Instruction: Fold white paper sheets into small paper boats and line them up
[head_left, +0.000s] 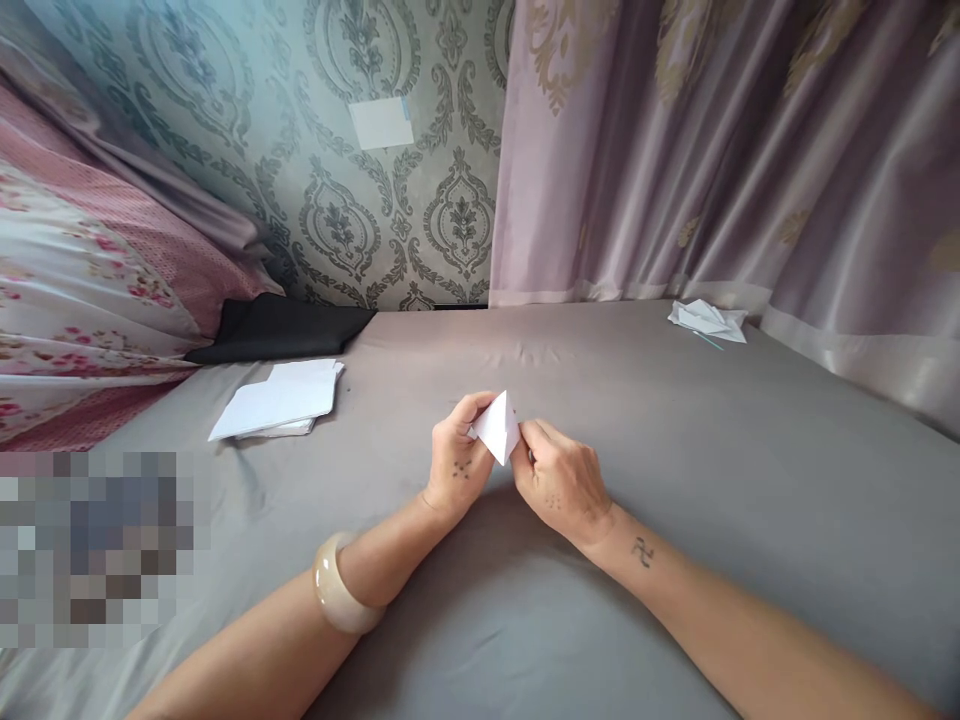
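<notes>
A small piece of folded white paper (496, 428), pointed at its top and bottom with a crease down its face, is held up between both hands above the grey sheet. My left hand (459, 455) grips its left side, thumb along the upper edge. On the other side my right hand (562, 475) is closed with its fingertips at the paper's right edge. The paper hides part of the fingers behind it. A pale bangle circles my left wrist.
A stack of white paper (281, 400) lies on the grey sheet (675, 520) at left, near a black cloth (285, 328). Folded white papers (709, 320) rest at the far right beside a thin bluish stick. Curtains (637, 150) and a patterned wall (405, 200) border the back.
</notes>
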